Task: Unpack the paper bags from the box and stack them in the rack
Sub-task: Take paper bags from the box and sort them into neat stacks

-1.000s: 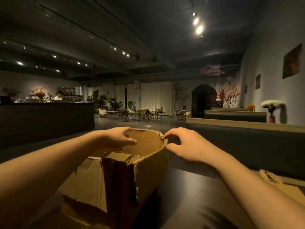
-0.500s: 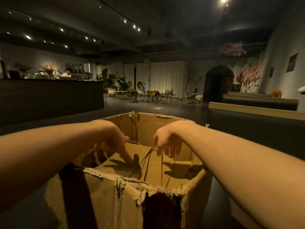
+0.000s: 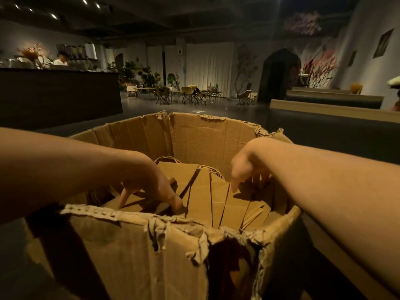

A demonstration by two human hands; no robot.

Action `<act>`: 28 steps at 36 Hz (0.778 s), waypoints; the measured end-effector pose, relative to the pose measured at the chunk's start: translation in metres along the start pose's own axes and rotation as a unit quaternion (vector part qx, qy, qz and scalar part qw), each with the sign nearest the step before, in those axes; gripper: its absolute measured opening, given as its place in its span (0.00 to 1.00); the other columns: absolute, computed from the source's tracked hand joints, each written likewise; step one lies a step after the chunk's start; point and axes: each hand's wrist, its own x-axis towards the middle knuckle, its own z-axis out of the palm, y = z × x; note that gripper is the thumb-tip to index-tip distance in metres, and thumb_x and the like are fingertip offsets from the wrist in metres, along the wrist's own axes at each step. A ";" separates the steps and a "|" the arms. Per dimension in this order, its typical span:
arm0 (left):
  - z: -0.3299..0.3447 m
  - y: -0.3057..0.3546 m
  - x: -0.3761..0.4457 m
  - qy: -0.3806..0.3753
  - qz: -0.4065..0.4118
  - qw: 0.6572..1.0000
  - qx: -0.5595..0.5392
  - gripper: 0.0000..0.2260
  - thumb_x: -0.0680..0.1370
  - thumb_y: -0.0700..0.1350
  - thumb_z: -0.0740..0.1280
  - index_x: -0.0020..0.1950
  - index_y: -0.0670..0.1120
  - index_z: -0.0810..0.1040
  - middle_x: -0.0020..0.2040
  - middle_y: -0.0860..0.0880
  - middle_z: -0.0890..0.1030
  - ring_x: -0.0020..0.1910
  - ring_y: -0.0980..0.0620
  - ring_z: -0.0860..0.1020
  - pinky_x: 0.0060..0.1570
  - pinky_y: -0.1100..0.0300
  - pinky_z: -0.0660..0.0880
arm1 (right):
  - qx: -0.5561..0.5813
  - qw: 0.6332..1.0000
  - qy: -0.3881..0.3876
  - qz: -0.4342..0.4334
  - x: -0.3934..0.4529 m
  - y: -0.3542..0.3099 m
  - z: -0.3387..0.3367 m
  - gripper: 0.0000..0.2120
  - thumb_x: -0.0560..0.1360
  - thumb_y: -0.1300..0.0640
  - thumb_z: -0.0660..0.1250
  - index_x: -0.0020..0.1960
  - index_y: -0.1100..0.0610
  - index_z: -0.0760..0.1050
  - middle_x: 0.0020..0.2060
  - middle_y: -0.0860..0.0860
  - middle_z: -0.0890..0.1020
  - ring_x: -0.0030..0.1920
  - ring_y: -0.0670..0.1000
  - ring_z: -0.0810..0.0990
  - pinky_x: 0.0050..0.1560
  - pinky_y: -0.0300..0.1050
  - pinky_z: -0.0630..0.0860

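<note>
A torn brown cardboard box (image 3: 138,252) stands open right in front of me. Several flat brown paper bags (image 3: 201,195) with twisted handles stand on edge inside it. My left hand (image 3: 151,187) reaches down into the left side of the box, with its spread fingers touching the tops of the bags. My right hand (image 3: 244,169) is in the right side, its forefinger pointing down onto a bag edge and the other fingers half hidden behind the bags. Neither hand plainly grips a bag. No rack is in view.
The box sits on a dark surface (image 3: 324,256). A dark counter (image 3: 58,94) with a person behind it is at far left. Folding chairs and tables (image 3: 186,96) stand across the floor, and a long bench (image 3: 333,109) runs along the right.
The view has tilted down and closer to the box. Both hands have gone from the far rim down into the box and now rest among the bags.
</note>
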 end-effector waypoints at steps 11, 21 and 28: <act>-0.008 -0.005 -0.022 0.130 0.112 0.982 0.080 0.45 0.80 0.32 0.61 0.77 0.70 0.37 0.61 0.41 0.72 0.51 0.42 0.82 0.43 0.50 0.84 | 0.040 0.998 0.049 0.019 -0.006 0.002 -0.008 0.21 0.84 0.58 0.60 0.74 0.65 0.67 0.70 0.61 0.72 0.69 0.59 0.73 0.63 0.49 0.71; -0.024 -0.007 -0.040 0.224 0.160 0.957 0.094 0.20 0.83 0.38 0.57 0.73 0.51 0.73 0.56 0.48 0.78 0.45 0.55 0.76 0.43 0.63 0.76 | 0.191 0.979 0.069 -0.007 -0.002 0.024 -0.012 0.12 0.80 0.56 0.67 0.61 0.61 0.77 0.52 0.57 0.80 0.46 0.54 0.78 0.44 0.46 0.76; -0.032 0.002 -0.051 0.317 0.227 0.921 0.009 0.24 0.82 0.36 0.56 0.77 0.52 0.69 0.74 0.46 0.71 0.62 0.48 0.76 0.53 0.64 0.71 | 0.490 0.855 0.134 -0.108 0.000 0.035 -0.020 0.06 0.79 0.63 0.65 0.43 0.59 0.76 0.35 0.53 0.80 0.37 0.48 0.80 0.39 0.38 0.74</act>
